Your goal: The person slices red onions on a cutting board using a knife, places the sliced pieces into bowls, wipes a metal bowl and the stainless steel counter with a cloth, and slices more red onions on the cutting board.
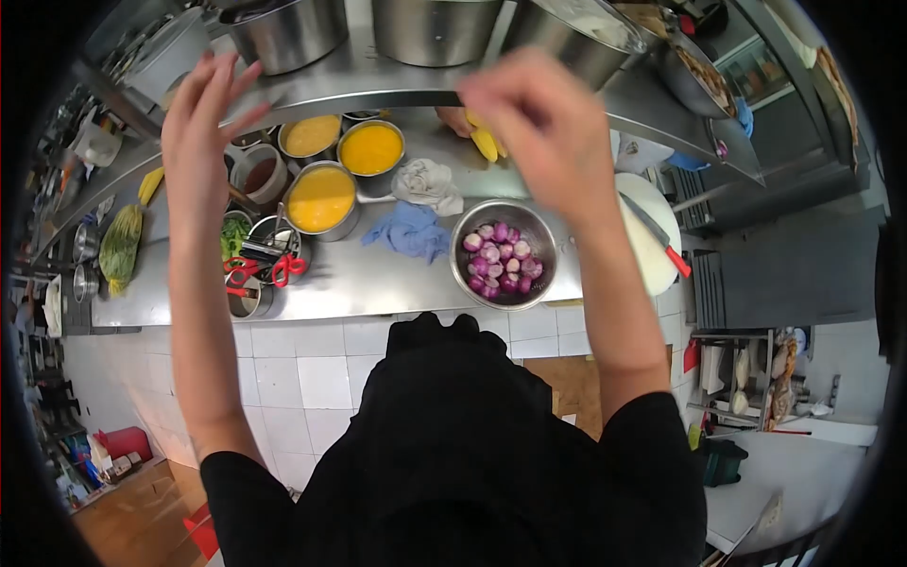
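Note:
Both my arms are raised above the steel counter. My left hand has its fingers spread in front of the upper shelf, with nothing in it. My right hand is smeared by motion, so its fingers do not show clearly. Below it stands a metal bowl of peeled purple shallots. Nearest my left hand are a pot of yellow liquid, a second one and a pot of paler yellow stuff. A blue cloth and a whitish cloth lie between pots and bowl.
Another person's hand shows under the shelf by a yellow item. A red-handled knife lies on a round white board. Red-handled scissors rest at the front left. Large pots line the shelf.

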### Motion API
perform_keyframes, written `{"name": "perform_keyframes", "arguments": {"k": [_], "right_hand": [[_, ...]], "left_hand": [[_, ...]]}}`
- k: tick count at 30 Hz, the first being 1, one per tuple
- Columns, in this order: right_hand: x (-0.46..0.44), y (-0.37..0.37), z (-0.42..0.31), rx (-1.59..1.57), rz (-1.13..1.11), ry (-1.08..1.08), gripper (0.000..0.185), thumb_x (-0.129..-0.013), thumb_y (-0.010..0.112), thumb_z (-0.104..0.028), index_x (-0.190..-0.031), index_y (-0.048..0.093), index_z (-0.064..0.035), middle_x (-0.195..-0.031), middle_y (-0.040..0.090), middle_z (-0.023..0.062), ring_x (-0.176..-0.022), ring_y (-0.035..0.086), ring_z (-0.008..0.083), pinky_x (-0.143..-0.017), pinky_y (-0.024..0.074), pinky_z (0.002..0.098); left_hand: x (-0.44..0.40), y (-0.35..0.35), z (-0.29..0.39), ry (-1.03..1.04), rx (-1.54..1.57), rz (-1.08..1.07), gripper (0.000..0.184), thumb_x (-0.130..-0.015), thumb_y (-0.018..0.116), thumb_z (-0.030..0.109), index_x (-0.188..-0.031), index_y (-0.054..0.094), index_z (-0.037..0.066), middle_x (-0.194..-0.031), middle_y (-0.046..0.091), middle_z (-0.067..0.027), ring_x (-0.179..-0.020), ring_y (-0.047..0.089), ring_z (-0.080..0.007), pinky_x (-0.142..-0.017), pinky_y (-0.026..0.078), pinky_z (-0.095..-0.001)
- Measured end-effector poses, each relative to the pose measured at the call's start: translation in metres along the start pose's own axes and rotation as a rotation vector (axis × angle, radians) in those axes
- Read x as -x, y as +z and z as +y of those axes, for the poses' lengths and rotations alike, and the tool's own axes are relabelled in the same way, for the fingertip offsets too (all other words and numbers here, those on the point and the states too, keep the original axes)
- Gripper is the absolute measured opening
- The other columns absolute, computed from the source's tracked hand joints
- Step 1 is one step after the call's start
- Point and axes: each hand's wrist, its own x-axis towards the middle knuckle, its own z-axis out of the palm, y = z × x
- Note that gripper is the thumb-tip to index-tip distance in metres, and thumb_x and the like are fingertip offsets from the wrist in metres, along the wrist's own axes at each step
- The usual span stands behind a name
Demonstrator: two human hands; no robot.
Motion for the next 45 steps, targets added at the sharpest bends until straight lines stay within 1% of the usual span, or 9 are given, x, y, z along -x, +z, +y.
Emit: {"name": "perform_keyframes", "arguments": {"k": [3, 5, 10, 13, 20, 26, 31, 36, 45], "right_hand": [[0.152, -0.012, 0.073, -0.197, -0.106, 0.695, 0.013, -0.099, 0.078, -0.016, -0.094, 0.077, -0.0044, -0.076, 0.066, 0.0025, -0.071, 0.06, 0.0113, -0.065, 0.0498, 0.0293], [0.282, -0.015, 0.129, 0.348, -0.293, 0.579, 0.013, -0.095, 0.072, -0.015, -0.086, 0.071, -0.0058, -0.079, 0.071, 0.0155, -0.076, 0.071, 0.0367, -0.07, 0.0553, 0.0468], [0.402, -0.08, 0.136, 0.174, -0.26, 1.227, 0.01, -0.098, 0.071, -0.014, -0.097, 0.078, -0.0059, -0.084, 0.077, 0.0174, -0.076, 0.075, 0.0336, -0.069, 0.0572, 0.0443], [0.435, -0.139, 0.169, 0.313, -0.047, 0.926, 0.011, -0.098, 0.072, -0.011, -0.1, 0.077, -0.0014, -0.076, 0.075, 0.0169, -0.069, 0.075, 0.03, -0.065, 0.0561, 0.0403], [0.421, -0.221, 0.175, 0.411, -0.308, 0.893, 0.011, -0.098, 0.069, -0.011, -0.093, 0.076, -0.0049, -0.073, 0.072, 0.0179, -0.068, 0.072, 0.0368, -0.063, 0.0541, 0.0458], [0.444, -0.2, 0.168, 0.297, -0.429, 0.777, 0.019, -0.101, 0.071, -0.023, -0.091, 0.075, -0.0065, -0.074, 0.071, 0.0198, -0.071, 0.07, 0.0434, -0.065, 0.0532, 0.0522], [0.464, -0.188, 0.156, 0.171, -0.569, 0.822, 0.024, -0.102, 0.07, -0.028, -0.094, 0.076, -0.0069, -0.077, 0.072, 0.0214, -0.074, 0.07, 0.0444, -0.067, 0.0534, 0.0534], [0.434, -0.149, 0.142, 0.202, -0.721, 0.775, 0.023, -0.102, 0.07, -0.029, -0.096, 0.077, -0.0086, -0.081, 0.074, 0.0202, -0.08, 0.072, 0.044, -0.072, 0.0561, 0.0532], [0.346, 0.054, 0.076, 0.051, -0.853, 0.379, 0.018, -0.1, 0.07, -0.025, -0.1, 0.077, -0.0084, -0.098, 0.077, 0.0164, -0.093, 0.074, 0.0404, -0.081, 0.0577, 0.0511]], "left_hand": [[0.088, 0.009, -0.03, -0.024, -0.041, -0.033, 0.028, -0.112, 0.061, 0.026, -0.122, 0.069, 0.001, -0.14, 0.069, -0.0158, -0.117, 0.073, -0.0245, -0.088, 0.064, -0.0375], [0.156, 0.021, -0.096, -0.149, 0.02, -0.144, 0.013, -0.11, 0.062, 0.016, -0.106, 0.066, 0.005, -0.122, 0.075, -0.0112, -0.104, 0.073, -0.0181, -0.078, 0.063, -0.0318], [0.344, 0.107, -0.244, -0.933, -0.083, -0.467, 0.065, -0.11, 0.067, 0.036, -0.161, 0.043, 0.002, -0.134, 0.069, -0.0141, -0.109, 0.074, -0.0232, -0.085, 0.062, -0.0363], [0.379, 0.175, -0.24, -1.239, 0.152, -0.293, 0.075, -0.11, 0.066, 0.04, -0.165, 0.031, 0.004, -0.139, 0.067, -0.0195, -0.111, 0.075, -0.0302, -0.088, 0.066, -0.0431], [0.374, 0.238, -0.28, -1.007, 0.128, -0.247, 0.052, -0.111, 0.06, 0.025, -0.155, 0.043, 0.002, -0.14, 0.066, -0.0193, -0.118, 0.073, -0.0334, -0.093, 0.067, -0.0495], [0.318, 0.236, -0.296, -1.022, -0.391, -0.717, 0.086, -0.105, 0.049, 0.077, -0.135, 0.063, -0.003, -0.118, 0.076, -0.0181, -0.093, 0.078, -0.0293, -0.083, 0.063, -0.0412], [0.257, 0.201, -0.307, -0.165, -1.102, -0.166, 0.042, -0.112, 0.054, 0.045, -0.125, 0.067, 0.007, -0.104, 0.075, -0.0171, -0.094, 0.073, -0.0382, -0.089, 0.061, -0.0473], [0.285, 0.188, -0.365, -0.242, -1.408, -0.199, 0.028, -0.106, 0.056, 0.019, -0.132, 0.059, 0.011, -0.121, 0.065, -0.0147, -0.111, 0.069, -0.0356, -0.087, 0.06, -0.05], [0.352, 0.14, -0.323, -0.03, -0.584, -0.308, 0.057, -0.109, 0.062, 0.032, -0.156, 0.048, 0.002, -0.155, 0.051, -0.0275, -0.144, 0.05, -0.0456, -0.12, 0.042, -0.0515]]}}
